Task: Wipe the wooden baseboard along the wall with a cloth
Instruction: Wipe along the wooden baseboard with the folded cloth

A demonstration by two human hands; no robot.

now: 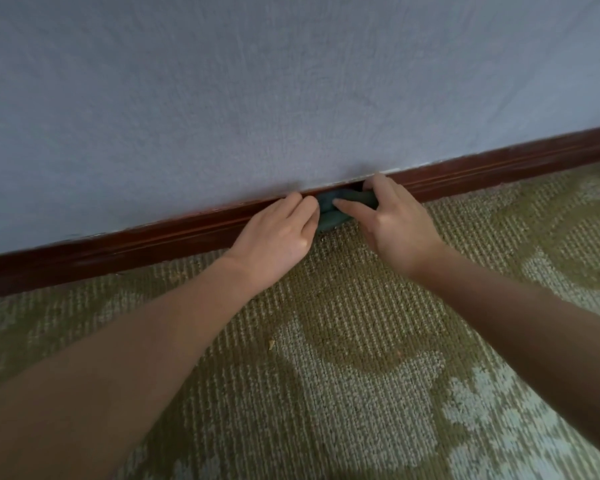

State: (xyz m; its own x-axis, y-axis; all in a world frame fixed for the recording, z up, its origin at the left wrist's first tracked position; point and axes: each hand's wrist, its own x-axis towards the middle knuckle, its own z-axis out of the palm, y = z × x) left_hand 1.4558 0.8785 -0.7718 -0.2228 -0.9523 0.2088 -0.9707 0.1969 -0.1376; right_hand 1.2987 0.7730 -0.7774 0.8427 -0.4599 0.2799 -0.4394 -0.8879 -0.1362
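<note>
A dark reddish-brown wooden baseboard (125, 251) runs along the foot of the wall, rising from lower left to upper right. A bunched dark teal cloth (329, 216) lies pressed against it in the middle of the view. My left hand (278, 237) holds the cloth's left side, its fingertips curled into the fabric. My right hand (395, 220) grips the cloth's right side, thumb across the front and fingers over the baseboard's top edge. Most of the cloth is hidden under both hands.
A pale blue-grey textured wall (291, 91) fills the upper half. Below the baseboard lies an olive and cream patterned carpet (343, 375) with a small crumb (271, 344) on it.
</note>
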